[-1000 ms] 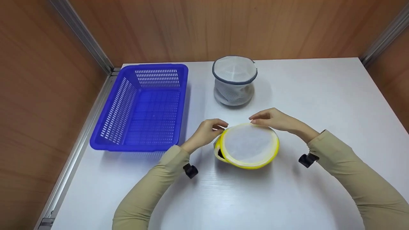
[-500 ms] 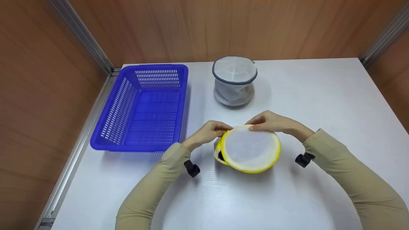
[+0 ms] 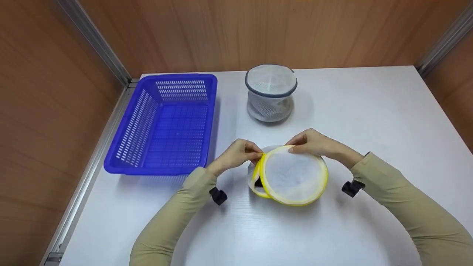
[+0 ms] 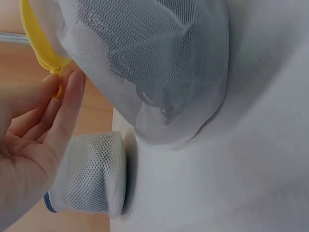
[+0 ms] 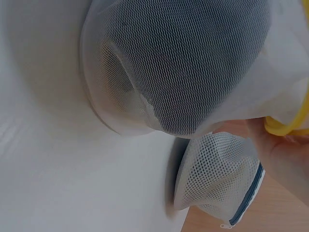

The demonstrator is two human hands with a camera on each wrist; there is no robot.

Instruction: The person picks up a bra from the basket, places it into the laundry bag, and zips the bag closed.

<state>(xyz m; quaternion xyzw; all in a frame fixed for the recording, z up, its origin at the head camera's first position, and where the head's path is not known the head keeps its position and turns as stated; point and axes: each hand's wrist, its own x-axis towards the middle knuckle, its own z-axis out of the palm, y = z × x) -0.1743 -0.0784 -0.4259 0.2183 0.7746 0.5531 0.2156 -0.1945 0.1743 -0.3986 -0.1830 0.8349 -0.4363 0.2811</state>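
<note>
A round white mesh laundry bag (image 3: 293, 177) with yellow zipper trim stands upright on the table, its top tilted toward me. Through a gap on its left side something dark shows, and dark fabric (image 5: 193, 58) is visible through the mesh in the right wrist view. My left hand (image 3: 236, 156) pinches the yellow zipper pull (image 4: 59, 89) between thumb and fingers at the rim. At the far rim my right hand (image 3: 317, 143) grips the top edge, thumb over the white lid and fingers behind it.
A second mesh laundry bag (image 3: 271, 105), with a dark blue zipper, stands behind. To the left is a blue slotted plastic basket (image 3: 211, 122) on the white table (image 3: 373, 107). Wooden panels (image 3: 258, 33) enclose the back and sides.
My right hand has taken hold of the far rim, and my left hand has come to the zipper pull. The bag's top has shifted toward me and slightly right, and the left gap looks wider.
</note>
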